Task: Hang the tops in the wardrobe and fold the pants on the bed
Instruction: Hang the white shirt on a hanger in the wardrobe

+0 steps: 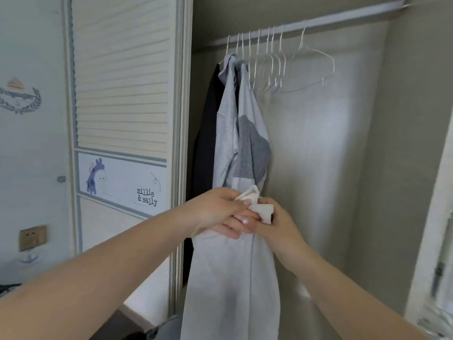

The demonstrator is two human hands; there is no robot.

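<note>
- Hung long and upright from the rail [318, 20] at the far left of the wardrobe [331, 143]: a light grey top [230, 278], long axis vertical, lower half dropping straight below both hands.
- Beside it on the left, partly hidden, a dark garment [208, 133]; to the right on the same rail, a row of bare white wire hangers [274, 60], well apart from the hands.
- Met in front of the top at mid-height: left hand [218, 212] from the left, right hand [277, 224] from the right, touching each other, both equally near to the cloth.
- Pinched between them a small white bunch of fabric [257, 204], fingers of both hands curled round it; could not tell whether a cuff of the top or a separate piece.
- Judged: next move turned on this bunch, lying directly at the fingertips, the top just behind.
- Read on the left door panel [122, 185]: "millie & sally", beside a blue giraffe drawing [94, 176].
- Emblem on the far-left wall [19, 99]: writing too blurred to read.
</note>
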